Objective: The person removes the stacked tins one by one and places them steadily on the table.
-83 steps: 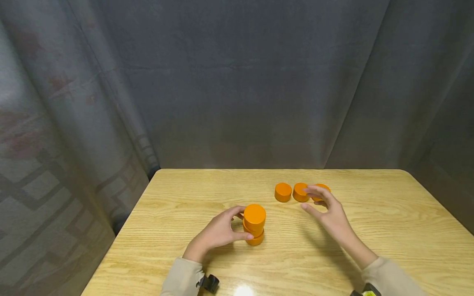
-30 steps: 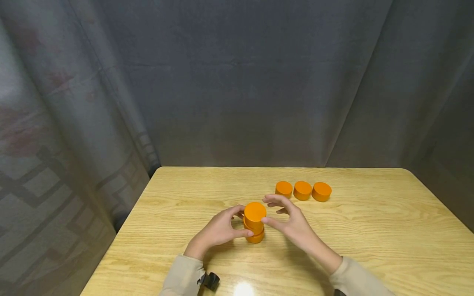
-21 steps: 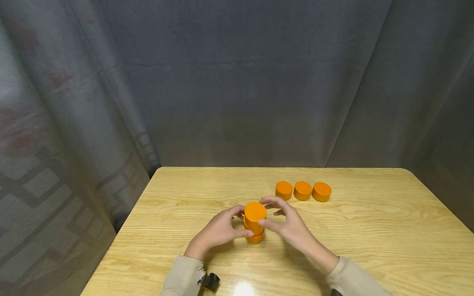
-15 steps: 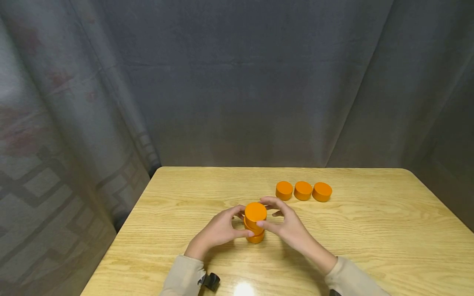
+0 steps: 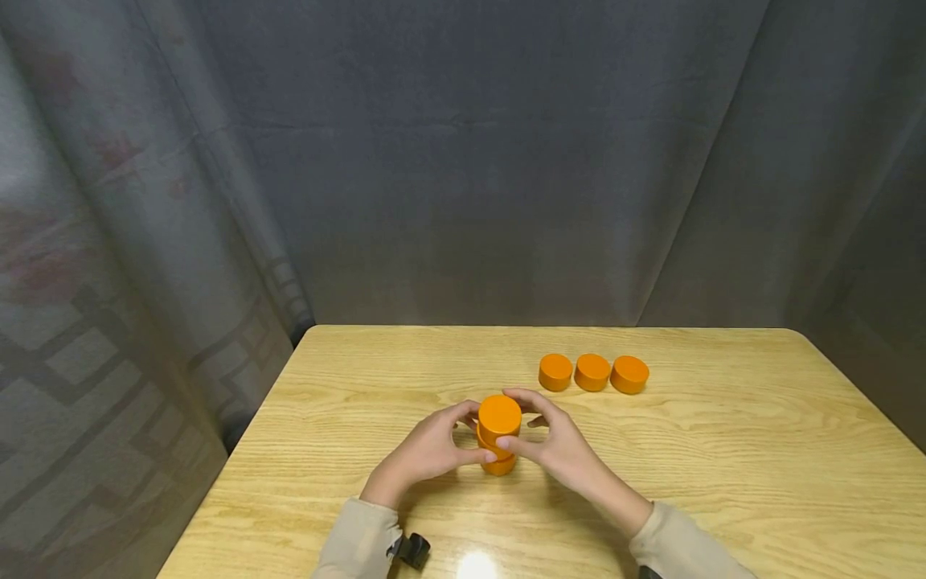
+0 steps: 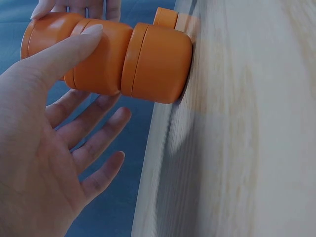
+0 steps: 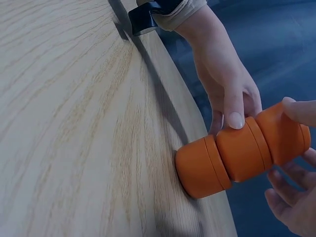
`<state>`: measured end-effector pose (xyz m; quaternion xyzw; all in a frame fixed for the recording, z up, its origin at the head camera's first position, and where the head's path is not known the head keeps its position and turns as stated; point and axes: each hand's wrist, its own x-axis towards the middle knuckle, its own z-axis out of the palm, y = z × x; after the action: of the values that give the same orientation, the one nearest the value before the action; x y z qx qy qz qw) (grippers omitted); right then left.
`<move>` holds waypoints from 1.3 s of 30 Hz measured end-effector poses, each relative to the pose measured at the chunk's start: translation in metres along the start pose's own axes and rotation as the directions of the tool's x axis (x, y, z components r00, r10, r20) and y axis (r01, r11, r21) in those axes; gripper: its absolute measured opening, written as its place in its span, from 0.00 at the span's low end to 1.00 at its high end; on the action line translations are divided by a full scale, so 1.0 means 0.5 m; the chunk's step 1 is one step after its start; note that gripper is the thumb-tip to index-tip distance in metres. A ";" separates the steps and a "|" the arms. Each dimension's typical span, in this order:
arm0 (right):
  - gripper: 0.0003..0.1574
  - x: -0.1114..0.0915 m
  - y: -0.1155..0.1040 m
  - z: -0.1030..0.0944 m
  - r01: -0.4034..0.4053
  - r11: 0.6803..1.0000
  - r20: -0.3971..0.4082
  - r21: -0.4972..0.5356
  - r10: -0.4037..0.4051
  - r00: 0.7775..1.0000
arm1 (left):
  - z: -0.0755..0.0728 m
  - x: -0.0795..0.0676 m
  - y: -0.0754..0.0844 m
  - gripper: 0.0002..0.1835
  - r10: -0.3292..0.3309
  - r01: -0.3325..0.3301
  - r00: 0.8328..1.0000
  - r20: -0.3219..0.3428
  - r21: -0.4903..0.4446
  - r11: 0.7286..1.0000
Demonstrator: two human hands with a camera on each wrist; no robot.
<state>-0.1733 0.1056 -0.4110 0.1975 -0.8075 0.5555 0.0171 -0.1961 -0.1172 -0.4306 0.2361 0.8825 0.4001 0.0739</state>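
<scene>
Three small round orange jars with lids stand in a stack on the table, seen in all views. My left hand holds the middle jar, its thumb lying on the near side and its fingers round the far side. Higher up, my right hand has thumb and fingers round the top jar from the right. The bottom jar rests on the tabletop, with neither hand on it. In the head view, both thumbs cover part of the stack's front.
Behind the stack and to its right, three more orange jars stand in a row: a left one, a middle one and a right one. Grey curtains hang behind the wooden table and at its sides.
My right hand has come left from the back row to the stack, and its thumb and fingers have closed in round the top jar. My left hand stays at the stack.
</scene>
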 end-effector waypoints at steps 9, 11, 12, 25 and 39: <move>0.38 0.001 0.000 0.002 0.000 1.000 -0.007 -0.008 0.000 1.000 | -0.003 0.002 0.002 0.32 0.005 -0.005 1.000 0.002 0.010 1.000; 0.38 0.001 0.000 0.002 -0.002 1.000 -0.009 -0.007 0.002 1.000 | -0.003 0.002 0.002 0.32 0.007 -0.007 1.000 0.002 0.009 1.000; 0.38 0.000 0.000 0.003 -0.003 1.000 -0.010 -0.006 0.003 1.000 | -0.003 0.002 0.002 0.32 0.008 -0.008 1.000 0.003 0.009 1.000; 0.38 -0.008 0.001 -0.001 -0.003 1.000 -0.041 0.005 0.003 0.999 | -0.004 0.001 0.002 0.31 0.012 -0.012 1.000 0.005 0.004 1.000; 0.37 -0.022 0.003 -0.015 -0.008 1.000 -0.072 -0.003 0.008 0.997 | -0.002 0.001 0.000 0.30 0.014 -0.014 1.000 0.008 0.005 1.000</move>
<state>-0.1652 0.1162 -0.4123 0.1742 -0.8081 0.5609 0.0444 -0.1968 -0.1177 -0.4299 0.2441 0.8814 0.3976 0.0738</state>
